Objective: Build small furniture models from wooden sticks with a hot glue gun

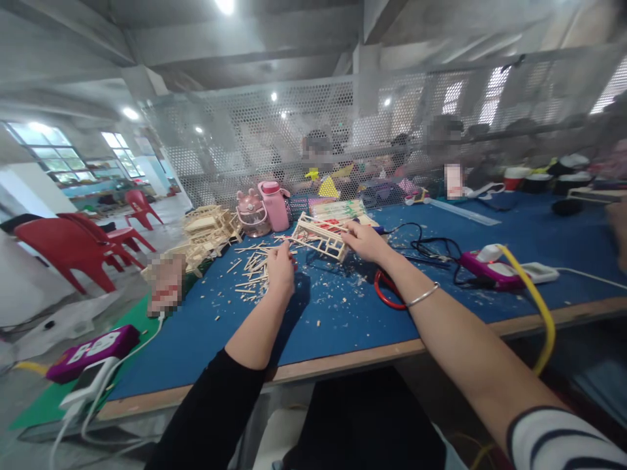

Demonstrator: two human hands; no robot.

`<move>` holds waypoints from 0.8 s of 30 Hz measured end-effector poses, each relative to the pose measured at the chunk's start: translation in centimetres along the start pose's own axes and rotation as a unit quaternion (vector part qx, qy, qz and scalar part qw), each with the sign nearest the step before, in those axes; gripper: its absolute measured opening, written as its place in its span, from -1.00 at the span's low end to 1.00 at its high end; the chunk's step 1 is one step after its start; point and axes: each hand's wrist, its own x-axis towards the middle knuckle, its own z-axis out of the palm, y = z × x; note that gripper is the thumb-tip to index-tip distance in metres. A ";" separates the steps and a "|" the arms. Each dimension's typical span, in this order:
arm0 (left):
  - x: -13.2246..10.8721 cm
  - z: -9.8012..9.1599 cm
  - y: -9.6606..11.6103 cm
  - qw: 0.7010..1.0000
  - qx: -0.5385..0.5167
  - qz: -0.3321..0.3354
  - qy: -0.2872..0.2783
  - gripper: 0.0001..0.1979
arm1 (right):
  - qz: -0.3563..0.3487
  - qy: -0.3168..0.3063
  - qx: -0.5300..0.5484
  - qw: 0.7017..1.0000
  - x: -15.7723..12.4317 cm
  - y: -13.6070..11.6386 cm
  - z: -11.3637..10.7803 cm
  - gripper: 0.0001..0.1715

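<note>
My right hand [366, 241] grips the right end of a small frame of pale wooden sticks [319, 240], held tilted just above the table. My left hand [281, 266] is closed, with its fingertips pinched near the frame's left end. Whatever sits between those fingertips is too small to make out. Beside and behind my left hand lies a loose heap of thin wooden sticks [252, 269]. Crumbs and short offcuts are scattered on the blue table top [337, 333] under both hands.
Finished wooden pieces [208, 225] are stacked at the left edge, near a pink bottle [275, 207] and a pink jug [253, 214]. Right of my hands are black cables, red-handled pliers [385, 294] and a purple power strip [494, 269]. A perforated screen [220, 143] stands behind; people are beyond it.
</note>
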 end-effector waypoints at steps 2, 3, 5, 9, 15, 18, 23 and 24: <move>-0.4 0.6 -0.1 0.991 -0.072 -0.108 -0.039 -0.61 | -0.002 0.008 0.020 1.000 0.1 0.2 0.4 -0.72; -0.5 0.9 -0.2 0.984 -0.101 -0.138 -0.057 -0.59 | -0.002 0.009 0.025 1.000 0.1 0.2 0.6 -0.73; -0.7 1.3 -0.3 0.973 -0.137 -0.158 -0.100 -0.62 | -0.003 0.006 0.033 0.999 0.0 0.2 0.8 -0.73; -0.7 1.6 -0.6 0.960 -0.185 -0.157 -0.139 -0.70 | -0.010 0.000 0.040 0.999 -0.1 -0.3 0.9 -0.74; -0.5 2.1 -1.0 0.951 -0.215 -0.148 -0.167 -0.68 | -0.014 -0.001 0.036 0.999 -0.3 -1.2 0.8 -0.75; -0.3 2.2 -1.2 0.953 -0.215 -0.131 -0.172 -0.67 | -0.015 0.001 0.031 0.999 -0.4 -1.3 0.7 -0.75; -0.2 2.4 -1.4 0.959 -0.184 -0.102 -0.192 -0.69 | -0.015 -0.006 0.023 1.000 -0.5 -1.8 0.5 -0.74; -0.2 2.5 -1.4 0.957 -0.189 -0.104 -0.193 -0.68 | -0.014 -0.007 0.022 1.000 -0.5 -1.9 0.5 -0.74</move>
